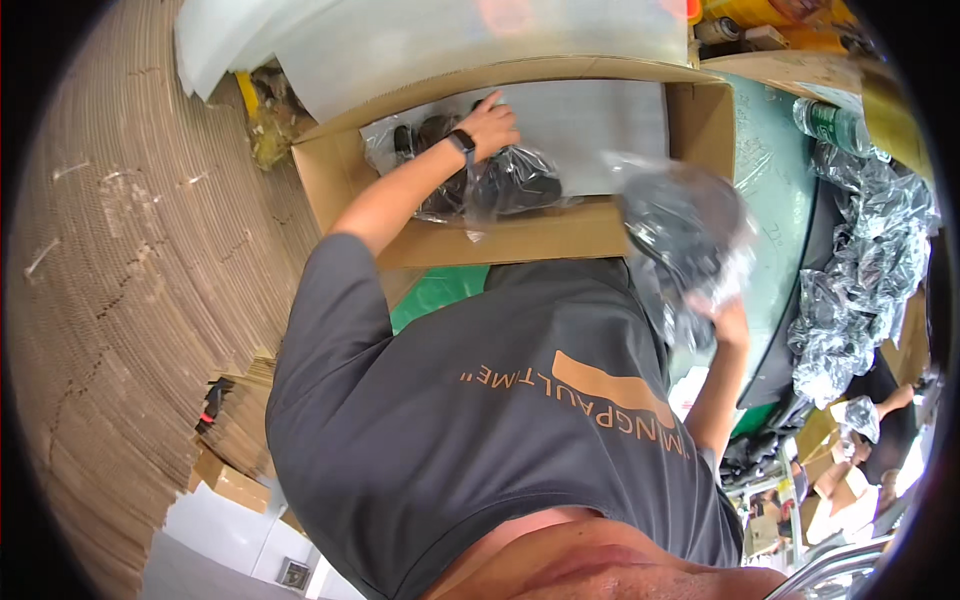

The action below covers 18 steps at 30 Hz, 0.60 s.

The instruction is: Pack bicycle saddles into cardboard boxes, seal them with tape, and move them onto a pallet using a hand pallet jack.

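A long open cardboard carton (520,232) lies across in front of me, with a pale sheet (600,125) on its bottom. Black rounded items in clear plastic bags (515,185) fill its left part; their exact kind is hard to make out. My left hand (487,128), with a dark watch on the wrist, reaches in over these bags, fingers stretched out. Over the carton's near right corner, my right hand (722,315) grips another clear bag with black contents (690,225). That bag is slightly blurred and partly covers the carton wall.
Stacked flattened cardboard (130,230) rises along the left. On the right are a greenish table surface (775,210), a plastic bottle (832,125) and a heap of clear-bagged items (860,270). Translucent sheeting (400,45) lies beyond the carton. Another person's arm (893,402) shows at far right.
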### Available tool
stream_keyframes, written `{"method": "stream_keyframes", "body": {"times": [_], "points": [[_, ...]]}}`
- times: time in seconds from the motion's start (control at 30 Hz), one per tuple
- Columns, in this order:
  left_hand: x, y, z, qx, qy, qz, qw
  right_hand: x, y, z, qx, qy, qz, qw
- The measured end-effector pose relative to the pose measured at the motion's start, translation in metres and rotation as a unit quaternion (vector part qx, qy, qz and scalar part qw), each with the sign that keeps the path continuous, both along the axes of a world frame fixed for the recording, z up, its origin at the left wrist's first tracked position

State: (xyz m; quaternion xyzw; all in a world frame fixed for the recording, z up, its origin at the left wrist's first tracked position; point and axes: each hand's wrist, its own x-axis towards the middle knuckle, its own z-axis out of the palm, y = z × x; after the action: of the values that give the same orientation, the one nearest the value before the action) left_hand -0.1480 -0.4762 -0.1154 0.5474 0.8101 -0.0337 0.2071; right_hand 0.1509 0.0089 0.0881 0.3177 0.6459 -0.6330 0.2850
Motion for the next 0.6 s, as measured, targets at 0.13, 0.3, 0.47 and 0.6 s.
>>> {"method": "stream_keyframes", "body": {"times": [0.13, 0.3, 0.47, 0.6], "points": [[0.029, -0.04, -0.078, 0.052, 0.007, 0.053, 0.997, -0.133, -0.113, -0.066, -0.023, 0.026, 0.176, 0.984], [0.069, -0.034, -0.014, 0.095, 0.102, 0.369, 0.919, -0.173, -0.165, -0.162, 0.136, 0.007, 0.268, 0.954], [0.135, -0.109, -0.059, 0.097, 0.02, 0.578, 0.81, -0.18, -0.214, -0.269, 0.173, 0.055, 0.405, 0.896], [0.107, -0.081, -0.071, 0.041, 0.048, 0.557, 0.828, -0.165, -0.226, -0.336, 0.236, 0.004, 0.507, 0.829]]}}
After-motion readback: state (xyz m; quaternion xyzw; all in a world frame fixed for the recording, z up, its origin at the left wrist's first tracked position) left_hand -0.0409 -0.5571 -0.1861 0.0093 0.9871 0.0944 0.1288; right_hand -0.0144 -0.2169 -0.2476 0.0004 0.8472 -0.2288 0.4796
